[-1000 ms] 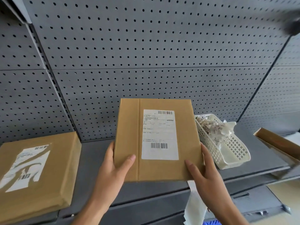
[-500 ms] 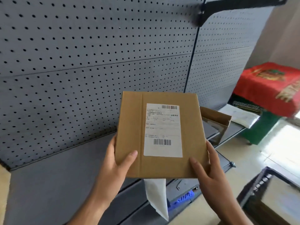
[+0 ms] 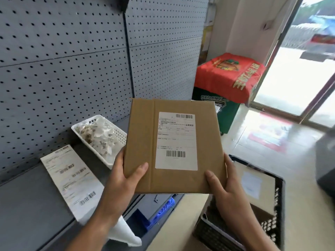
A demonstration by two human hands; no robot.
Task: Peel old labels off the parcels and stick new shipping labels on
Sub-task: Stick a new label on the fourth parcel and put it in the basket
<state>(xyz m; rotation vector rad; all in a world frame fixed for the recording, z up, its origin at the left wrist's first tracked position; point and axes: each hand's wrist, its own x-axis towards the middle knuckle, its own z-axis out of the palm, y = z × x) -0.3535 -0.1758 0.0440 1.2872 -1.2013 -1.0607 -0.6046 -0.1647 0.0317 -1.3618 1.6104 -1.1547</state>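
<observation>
Two hands hold one parcel point(image 3: 143, 142) up in the air in front of the person, in the head view. The left hand point(image 3: 123, 180) grips its lower left corner, thumb laid on the front face and the fingers hidden behind the cardboard. The right hand point(image 3: 226, 185) grips the lower right corner the same way, thumb on the front and fingers wrapped round the right edge. The parcel is a flat brown cardboard box, tilted slightly with its face toward the camera. A white shipping label point(image 3: 176, 140) with two barcodes lies flat on the right half of that face.

To the left, a grey shelf point(image 3: 27, 205) runs along a grey pegboard wall point(image 3: 63, 69). On the shelf lies a long printed label sheet point(image 3: 72, 180), its near end hanging over the shelf edge. Just behind it stands a white basket point(image 3: 120, 137) filled with crumpled label scraps point(image 3: 97, 134).

Down at the right, on the floor, a black crate point(image 3: 280, 196) holds another brown parcel point(image 3: 266, 189) with a pale label on top. Farther back stands a green box point(image 3: 227, 113) draped with a red cloth point(image 3: 226, 75), near a glass door point(image 3: 299, 78).
</observation>
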